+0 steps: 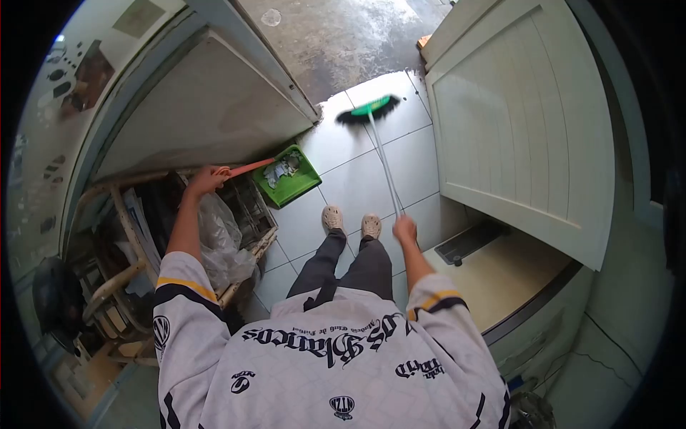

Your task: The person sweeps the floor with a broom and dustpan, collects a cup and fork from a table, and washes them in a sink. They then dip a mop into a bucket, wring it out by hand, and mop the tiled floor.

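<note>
My left hand point(206, 180) is wrapped round the orange handle of a green dustpan point(294, 189), which is at the left side of the tiled floor. Crumpled paper scraps point(281, 169) lie in the pan. My right hand point(404, 228) grips the pale stick of a broom point(371, 109). The broom's green head with dark bristles is on the white tiles near the doorway, ahead of my feet, and looks slightly blurred.
A white panelled door point(514, 136) stands at the right, above a low cabinet point(518, 268). On the left, a rack point(136, 236) holds a clear plastic bag point(218, 239) and papers. Beyond the white tiles point(343, 168) lies rough concrete point(321, 46).
</note>
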Motion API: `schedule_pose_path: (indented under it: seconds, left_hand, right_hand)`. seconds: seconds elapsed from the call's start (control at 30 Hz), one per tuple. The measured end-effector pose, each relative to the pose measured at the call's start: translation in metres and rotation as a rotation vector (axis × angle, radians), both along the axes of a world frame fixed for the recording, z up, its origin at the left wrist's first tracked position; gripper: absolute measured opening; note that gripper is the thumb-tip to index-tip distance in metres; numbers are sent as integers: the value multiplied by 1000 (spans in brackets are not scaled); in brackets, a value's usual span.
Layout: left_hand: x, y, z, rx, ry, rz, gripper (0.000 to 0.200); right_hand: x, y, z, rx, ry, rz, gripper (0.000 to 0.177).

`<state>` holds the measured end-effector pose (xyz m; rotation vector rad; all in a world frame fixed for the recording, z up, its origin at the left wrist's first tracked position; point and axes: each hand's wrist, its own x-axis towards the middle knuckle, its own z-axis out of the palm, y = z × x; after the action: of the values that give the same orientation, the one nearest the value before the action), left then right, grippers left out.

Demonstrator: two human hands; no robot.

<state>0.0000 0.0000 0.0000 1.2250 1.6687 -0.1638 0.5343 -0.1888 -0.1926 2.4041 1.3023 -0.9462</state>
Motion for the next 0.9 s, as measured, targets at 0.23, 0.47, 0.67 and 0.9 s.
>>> schedule_pose_path:
  seconds: [0.23, 0.47, 0.67, 0.9]
  left_hand:
    - [-10, 39, -4, 394, 227, -228, 29]
    - [-6, 33, 20, 667, 410, -302, 39]
    - [98, 34, 97, 728, 583, 71, 34]
    - [212, 13, 110, 392, 432, 61, 26]
  right_hand:
    - [30, 122, 87, 42, 411, -408, 21]
    - [22, 26, 182, 84, 383, -345, 21]
    - [11, 82, 61, 176, 196, -71, 27]
    - [21, 366, 25, 94, 330, -317, 27]
